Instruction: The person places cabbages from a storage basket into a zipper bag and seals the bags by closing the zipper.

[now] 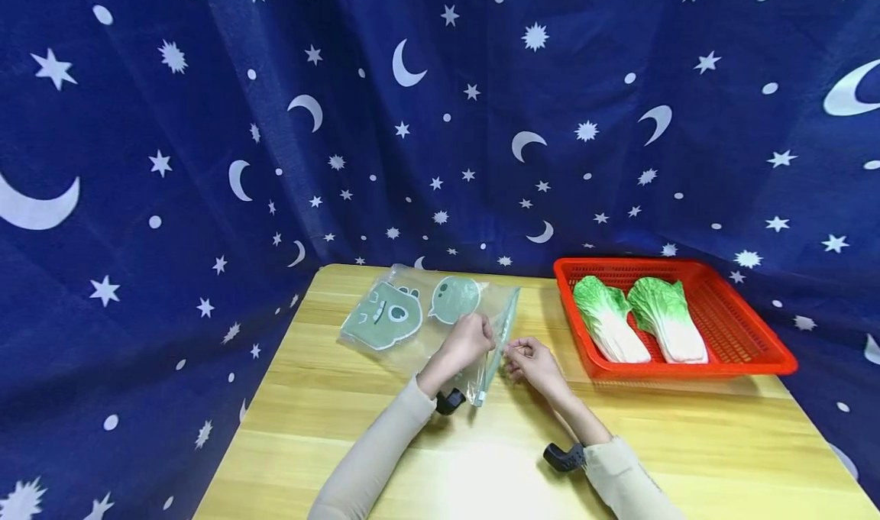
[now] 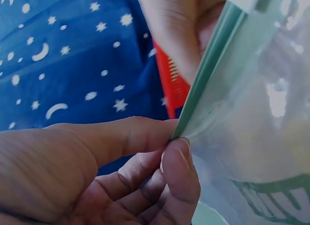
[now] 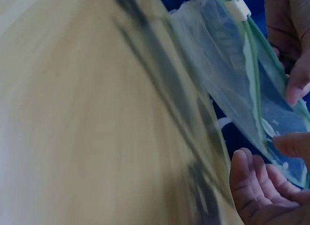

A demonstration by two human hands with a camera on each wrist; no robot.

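A clear zip bag (image 1: 440, 352) with green cartoon prints lies on the table, its green-edged mouth toward the right. My left hand (image 1: 469, 338) pinches the green zip strip (image 2: 201, 84) between thumb and fingers. At the strip's right side is my right hand (image 1: 532, 363), fingers curled. In the right wrist view, the mouth's two green edges stand apart below a white slider (image 3: 238, 9). There the right thumb (image 3: 293, 145) lies on the mouth side of the near edge, with the fingers (image 3: 254, 179) outside it; the exact contact is hard to see.
A red plastic basket (image 1: 745, 329) stands at the right of the wooden table (image 1: 302, 428). Two Chinese cabbages (image 1: 608, 321) lie in it side by side. Behind hangs a blue curtain (image 1: 385, 161) with moons and stars. Black devices (image 1: 564, 457) are worn on both wrists.
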